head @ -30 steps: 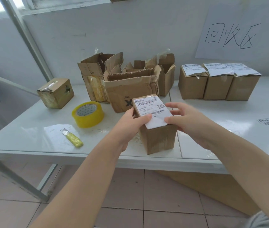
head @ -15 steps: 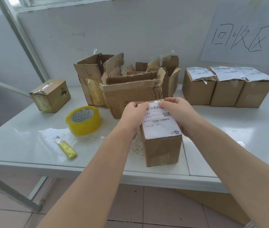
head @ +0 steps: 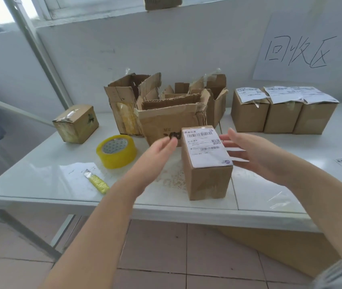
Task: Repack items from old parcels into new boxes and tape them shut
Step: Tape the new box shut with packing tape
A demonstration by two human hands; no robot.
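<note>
Hands spread, L hand (head: 157,152) & R hand (head: 249,153) flanking labelled box (head: 206,174), not touching.

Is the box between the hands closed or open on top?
Closed: the box stands upright, flaps down, a shipping label stuck flat across its top.

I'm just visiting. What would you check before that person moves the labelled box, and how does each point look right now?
1. Box stands upright on the table: ok.
2. Label lies flat on its top: ok.
3. Left hand and right hand are open, one on each side of the box, holding nothing: ok.
4. Top seam taped: cannot tell, the label covers it.
5. Way to the three labelled boxes at the back right is bare table: ok.
6. Knife lies off to the left, apart from both hands: ok.
</note>
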